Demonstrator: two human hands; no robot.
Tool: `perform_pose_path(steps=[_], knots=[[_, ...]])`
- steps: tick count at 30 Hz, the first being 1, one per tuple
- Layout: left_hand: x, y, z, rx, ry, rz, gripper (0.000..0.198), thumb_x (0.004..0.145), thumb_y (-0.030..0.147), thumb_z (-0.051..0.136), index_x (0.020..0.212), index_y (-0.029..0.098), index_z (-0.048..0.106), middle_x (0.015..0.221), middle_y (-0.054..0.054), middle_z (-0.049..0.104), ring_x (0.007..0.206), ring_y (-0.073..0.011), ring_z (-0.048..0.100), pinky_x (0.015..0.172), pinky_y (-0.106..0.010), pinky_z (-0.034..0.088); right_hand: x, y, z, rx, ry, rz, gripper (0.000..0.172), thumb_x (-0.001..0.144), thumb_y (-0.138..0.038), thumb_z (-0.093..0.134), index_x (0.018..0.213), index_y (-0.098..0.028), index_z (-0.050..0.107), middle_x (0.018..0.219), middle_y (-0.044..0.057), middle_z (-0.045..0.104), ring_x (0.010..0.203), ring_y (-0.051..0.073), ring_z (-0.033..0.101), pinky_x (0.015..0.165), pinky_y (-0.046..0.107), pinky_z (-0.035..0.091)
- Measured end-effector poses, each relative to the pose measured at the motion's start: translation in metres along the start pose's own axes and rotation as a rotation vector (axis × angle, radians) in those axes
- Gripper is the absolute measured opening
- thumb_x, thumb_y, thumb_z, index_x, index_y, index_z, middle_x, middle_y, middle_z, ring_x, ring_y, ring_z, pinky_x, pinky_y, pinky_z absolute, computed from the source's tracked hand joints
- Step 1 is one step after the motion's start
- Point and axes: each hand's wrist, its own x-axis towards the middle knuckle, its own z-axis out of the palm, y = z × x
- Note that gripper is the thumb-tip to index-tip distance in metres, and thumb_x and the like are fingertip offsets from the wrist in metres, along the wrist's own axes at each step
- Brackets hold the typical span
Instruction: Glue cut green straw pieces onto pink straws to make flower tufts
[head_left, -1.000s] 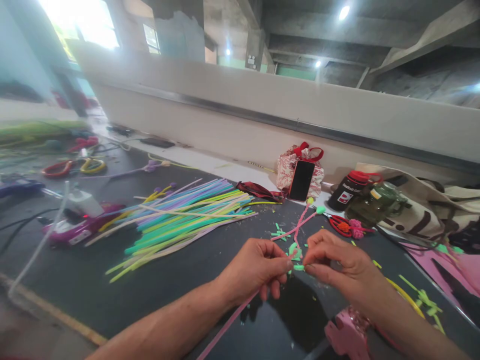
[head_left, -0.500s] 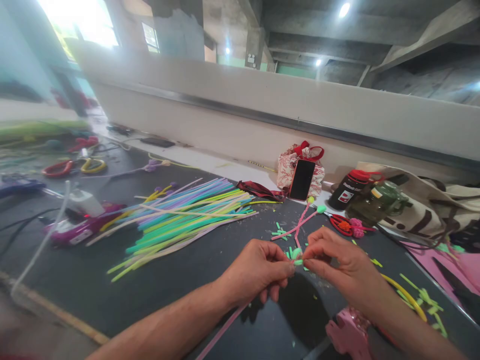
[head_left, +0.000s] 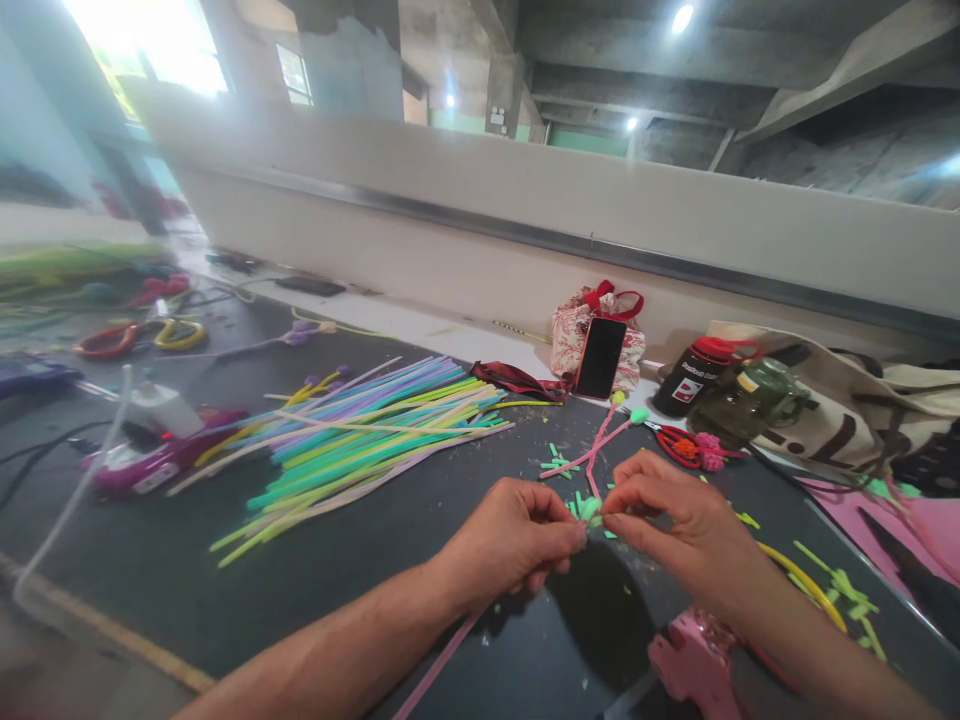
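Note:
My left hand (head_left: 514, 540) is closed in a pinch on a long pink pipe cleaner (head_left: 439, 665) that runs down toward me. My right hand (head_left: 671, 510) pinches a small green piece (head_left: 591, 508) at the tip of that pink stem, fingertips almost touching the left hand's. Just beyond the hands lie two pink stems with green and yellow tips (head_left: 600, 440) and small green cut bits (head_left: 556, 463) on the dark table (head_left: 187, 590).
A fan of coloured pipe cleaners (head_left: 352, 435) lies to the left. A purple glue gun (head_left: 150, 465) sits further left, a pink one (head_left: 694, 665) near my right wrist. Red scissors (head_left: 679, 445), a phone (head_left: 600, 358), a bottle (head_left: 690, 375) and bags stand along the back.
My hands have drawn closer together, and the right fingers now press the green piece onto the pink stem's tip. The camera has shifted slightly.

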Motion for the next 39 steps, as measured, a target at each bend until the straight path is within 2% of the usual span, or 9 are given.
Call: perform_pose_path(steps=[11,20,28,39], knots=[[0.0022,-0.0010,-0.0037,-0.112,-0.047,-0.049,0.019,0.065,0.032,0.060,0.062,0.016,0.051,0.045,0.006,0.051,0.029,-0.0023,0.036,0.026,-0.014,0.019,0.0033,-0.0010,0.0017,0.030,0.052,-0.043,0.010,0.077,-0.016,0.055,0.071,-0.021,0.061,0.077,0.000,0.052,0.070,0.014,0.053,0.062,0.026,0.039],[0.0028,0.0034,-0.0059,-0.234,-0.061,-0.104,0.020,0.061,0.030,0.064,0.059,0.014,0.053,0.042,0.006,0.051,0.026,-0.0019,0.034,0.026,-0.015,0.016,0.0093,-0.0038,0.0044,0.104,0.082,0.029,0.012,0.076,-0.016,0.055,0.066,-0.019,0.061,0.075,0.000,0.054,0.070,0.014,0.052,0.063,0.027,0.037],[0.0041,0.0028,-0.0055,-0.271,-0.077,-0.114,0.017,0.060,0.027,0.065,0.060,0.013,0.054,0.042,0.006,0.051,0.025,-0.0026,0.035,0.025,-0.015,0.015,0.0084,-0.0085,0.0077,0.114,0.131,0.060,0.013,0.076,-0.017,0.053,0.064,-0.018,0.059,0.074,0.000,0.053,0.069,0.014,0.051,0.063,0.027,0.037],[0.0035,0.0027,-0.0061,-0.256,-0.079,-0.118,0.017,0.061,0.028,0.064,0.062,0.014,0.055,0.043,0.006,0.051,0.026,-0.0023,0.036,0.025,-0.015,0.014,0.0096,-0.0078,0.0094,0.158,0.144,0.024,0.012,0.076,-0.017,0.054,0.065,-0.019,0.059,0.074,0.000,0.052,0.071,0.014,0.051,0.065,0.027,0.037]])
